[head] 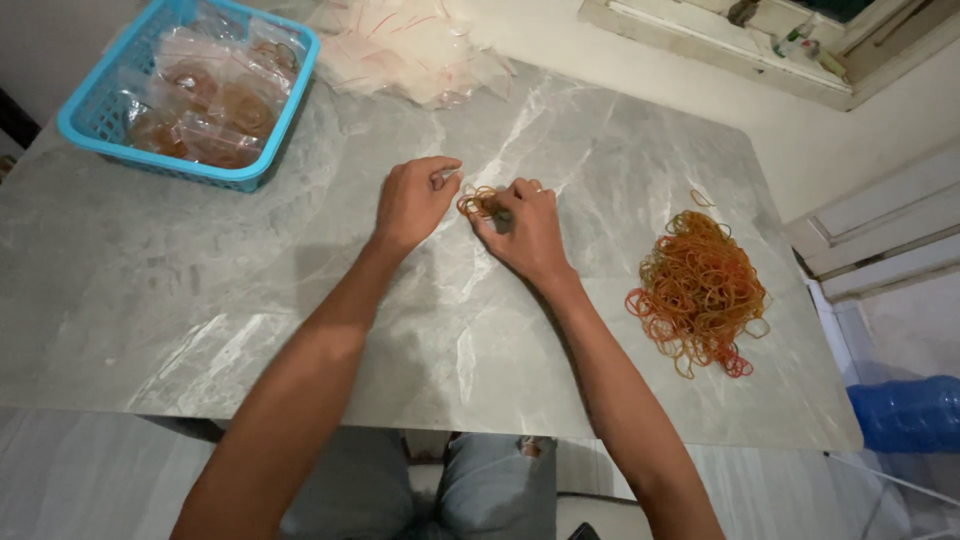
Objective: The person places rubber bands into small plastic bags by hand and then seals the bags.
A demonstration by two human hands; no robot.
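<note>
Nearest the camera, the person's knees in grey trousers [470, 490] show under the front edge of a grey marble-patterned table [200, 300], and both bare forearms reach forward over it.

The left hand [412, 203] rests at mid-table with its fingers curled loosely inward; the thumb and forefinger [447, 166] are drawn close together at the tip, near something small and pale that is too small to make out. Whether they actually pinch it cannot be told. Just to its right, the right hand [528, 228] lies knuckles up, fingers bent narrow and closed around a small bunch of rubber bands [478, 203]. The bunch, orange-brown, sticks out from the thumb side of that hand and sits between the two hands, touching or nearly touching the table (the contact itself is hidden by the fingers).

Well to the right of the right hand, a large loose heap of rubber bands [698, 290] lies on the table, mostly orange and yellow with some red and a few green ones, and a few stray loops around its edge.

Farther back, at the far left corner, a blue plastic basket [80, 120] holds clear plastic bags filled with rubber bands [215, 105]. Beside it, at the far edge of the table, lies a pile of empty clear bags [410, 45] with thin red stripes. Beyond the table, a pale window ledge [720, 45] runs along the upper right.
</note>
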